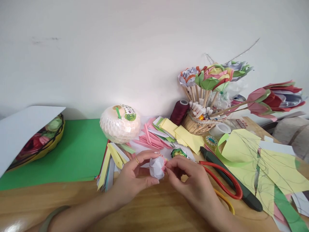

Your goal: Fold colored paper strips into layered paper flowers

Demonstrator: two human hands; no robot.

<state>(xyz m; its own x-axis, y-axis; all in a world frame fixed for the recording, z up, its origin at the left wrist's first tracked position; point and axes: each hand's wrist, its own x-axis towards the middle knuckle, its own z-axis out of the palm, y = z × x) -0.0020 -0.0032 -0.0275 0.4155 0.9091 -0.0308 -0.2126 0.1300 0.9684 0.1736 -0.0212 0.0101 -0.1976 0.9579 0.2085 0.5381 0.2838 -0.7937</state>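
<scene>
Between my two hands is a small folded paper flower [156, 168], white on its outside with pink tips on the right. My left hand [135, 175] grips its white side, thumb below and fingers above. With thumb and forefinger, my right hand [185, 172] pinches the pink tips. Just behind the flower sits a small green and yellow patterned piece [179, 152]. Folded pink paper strips [151, 137] and yellow paper pieces [189, 137] lie beyond my hands. Red-handled scissors [238, 190] rest to the right of my right hand.
A wrapped coconut [120, 124] stands near the wall, beside a green sheet [79, 145]. Left is a basket [51, 145] under white paper. Back right, paper flowers [214, 77] stand in a wooden holder [199, 125] next to maroon thread [180, 111]. Wires lie over yellow paper [241, 148].
</scene>
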